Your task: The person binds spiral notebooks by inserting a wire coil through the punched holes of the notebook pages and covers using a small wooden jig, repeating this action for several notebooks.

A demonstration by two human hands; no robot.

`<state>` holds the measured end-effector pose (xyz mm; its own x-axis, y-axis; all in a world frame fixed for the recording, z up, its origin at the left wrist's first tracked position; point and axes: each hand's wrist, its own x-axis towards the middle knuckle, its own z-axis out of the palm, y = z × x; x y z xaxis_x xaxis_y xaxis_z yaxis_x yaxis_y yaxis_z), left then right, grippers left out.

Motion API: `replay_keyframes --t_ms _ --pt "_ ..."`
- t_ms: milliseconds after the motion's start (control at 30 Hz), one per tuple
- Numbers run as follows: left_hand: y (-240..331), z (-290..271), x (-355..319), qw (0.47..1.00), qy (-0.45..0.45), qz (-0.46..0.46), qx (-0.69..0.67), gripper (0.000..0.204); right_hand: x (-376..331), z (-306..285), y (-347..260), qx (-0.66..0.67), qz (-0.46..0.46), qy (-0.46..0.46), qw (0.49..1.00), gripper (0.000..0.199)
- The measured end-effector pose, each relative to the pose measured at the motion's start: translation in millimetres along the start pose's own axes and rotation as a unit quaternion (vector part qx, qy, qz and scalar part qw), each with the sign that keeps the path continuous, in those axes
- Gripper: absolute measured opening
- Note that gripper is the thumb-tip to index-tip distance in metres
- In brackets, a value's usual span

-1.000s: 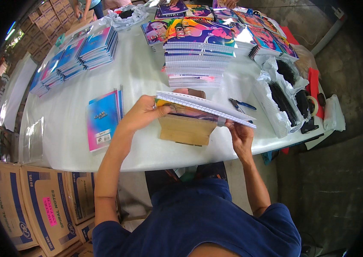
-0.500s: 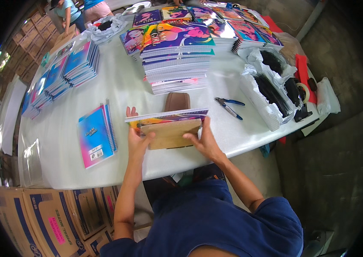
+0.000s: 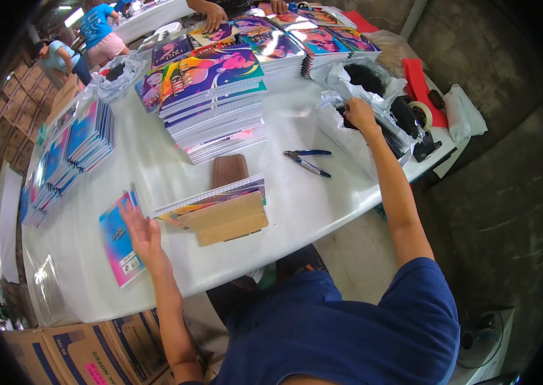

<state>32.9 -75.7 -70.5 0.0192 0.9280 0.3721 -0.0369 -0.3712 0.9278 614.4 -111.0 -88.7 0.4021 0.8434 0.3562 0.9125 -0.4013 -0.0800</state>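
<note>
My right hand reaches into a white-lined box of black spiral binding coils. Its fingers are curled down at the coils' far end, and their tips are hidden. My left hand is raised with fingers apart, holding nothing, over a blue-and-pink spiral notebook. Between my hands, a stack of unbound notebook pages with a colourful cover stands on edge on the table. It leans by a brown cardboard piece in front and a brown block behind.
Blue-handled cutters lie right of the block. A tall pile of colourful notebooks stands beyond, and blue notebook stacks sit at left. A tape roll is at right. Another person's hand touches notebooks at the far edge.
Both hands have let go of the upright pages and cardboard, which remain standing. My right hand has gone right to the coil box, my left hand leftward over the blue notebook. The view has shifted.
</note>
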Motion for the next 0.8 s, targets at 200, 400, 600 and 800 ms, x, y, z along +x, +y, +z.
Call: replay_keyframes --t_ms 200,400,600,800 --pt "12 -5 1 0.999 0.022 -0.004 -0.023 0.067 1 7 -3 -0.019 -0.059 0.008 0.998 0.026" --pt "27 3 5 0.998 0.040 0.005 -0.037 0.065 10 -1 -8 -0.014 -0.068 -0.054 0.996 0.022" --pt "54 17 10 0.997 0.005 0.071 0.039 0.067 13 -47 5 0.017 -0.103 0.096 0.990 0.017" --pt "98 93 6 0.850 -0.189 0.273 0.409 0.067 -45 -127 -142 0.287 -0.191 0.024 0.938 0.013"
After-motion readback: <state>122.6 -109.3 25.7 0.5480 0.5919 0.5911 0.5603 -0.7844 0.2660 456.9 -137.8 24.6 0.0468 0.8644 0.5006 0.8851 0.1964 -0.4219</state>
